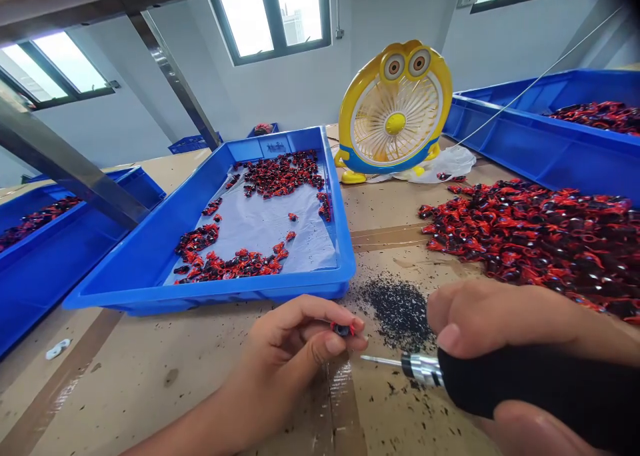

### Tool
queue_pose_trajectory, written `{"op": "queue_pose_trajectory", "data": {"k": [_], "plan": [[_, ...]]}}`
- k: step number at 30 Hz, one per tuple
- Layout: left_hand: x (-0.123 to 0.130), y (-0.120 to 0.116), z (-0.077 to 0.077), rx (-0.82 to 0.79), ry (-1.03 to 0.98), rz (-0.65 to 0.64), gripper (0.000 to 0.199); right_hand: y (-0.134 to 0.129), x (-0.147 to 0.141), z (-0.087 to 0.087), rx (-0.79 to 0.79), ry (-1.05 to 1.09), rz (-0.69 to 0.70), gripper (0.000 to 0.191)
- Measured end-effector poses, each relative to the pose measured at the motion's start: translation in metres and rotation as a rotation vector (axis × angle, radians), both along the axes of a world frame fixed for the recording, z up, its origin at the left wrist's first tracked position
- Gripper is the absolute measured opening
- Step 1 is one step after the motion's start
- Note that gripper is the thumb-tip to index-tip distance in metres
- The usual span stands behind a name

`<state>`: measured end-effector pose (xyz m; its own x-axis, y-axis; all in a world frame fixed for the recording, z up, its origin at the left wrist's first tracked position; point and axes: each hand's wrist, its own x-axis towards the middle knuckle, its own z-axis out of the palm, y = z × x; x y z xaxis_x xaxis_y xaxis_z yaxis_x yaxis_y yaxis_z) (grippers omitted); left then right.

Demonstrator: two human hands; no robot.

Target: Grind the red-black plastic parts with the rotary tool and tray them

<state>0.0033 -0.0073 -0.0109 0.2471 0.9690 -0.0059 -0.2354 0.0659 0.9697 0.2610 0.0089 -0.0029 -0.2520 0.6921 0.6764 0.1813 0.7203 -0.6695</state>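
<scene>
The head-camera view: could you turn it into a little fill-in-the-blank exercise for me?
1. The person's bare left hand pinches a small piece coloured black and ____.
2. The bare right hand grips a cylindrical tool with a slim metal tip and a body coloured ____.
3. The rectangular tray lined with a white sheet is coloured ____.
4. The round yellow fan has two cartoon ____ on top.

Missing words: red; black; blue; eyes.
</scene>
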Motion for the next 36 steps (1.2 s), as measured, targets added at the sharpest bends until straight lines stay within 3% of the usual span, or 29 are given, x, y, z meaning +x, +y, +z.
{"op": "queue_pose_trajectory", "data": {"k": [4,8,11,14,18,21,27,32,36], "plan": [[0.001,-0.001,0.001,-0.031,-0.034,-0.022,0.019,-0.001,-0.002,0.003,0.020,0.024,-0.009,0.038],[0.003,0.001,0.004,-0.031,-0.071,-0.001,0.023,0.004,-0.008,0.015,0.021,-0.033,-0.067,0.029],[0.003,0.001,0.004,-0.026,-0.066,0.003,0.025,0.004,-0.015,0.015,0.020,-0.037,-0.122,0.033],[0.002,0.000,0.002,0.005,0.008,0.009,0.021,-0.001,-0.019,0.010,0.043,0.043,-0.142,0.041],[0.000,-0.001,0.001,0.167,0.187,0.042,0.022,-0.007,-0.021,0.008,0.005,0.009,-0.112,0.035],[-0.001,0.000,0.001,0.256,0.296,0.044,0.018,-0.008,-0.021,0.011,0.011,-0.042,-0.177,0.034],[-0.003,0.002,0.000,0.303,0.387,0.049,0.019,-0.001,-0.020,0.013,0.002,-0.093,-0.167,0.034],[-0.003,0.002,0.002,0.351,0.442,0.099,0.021,0.006,-0.023,0.012,0.031,-0.086,-0.051,0.027],[-0.004,0.001,0.001,0.388,0.483,0.108,0.022,0.004,-0.028,0.005,0.022,0.030,-0.100,0.033]]}}
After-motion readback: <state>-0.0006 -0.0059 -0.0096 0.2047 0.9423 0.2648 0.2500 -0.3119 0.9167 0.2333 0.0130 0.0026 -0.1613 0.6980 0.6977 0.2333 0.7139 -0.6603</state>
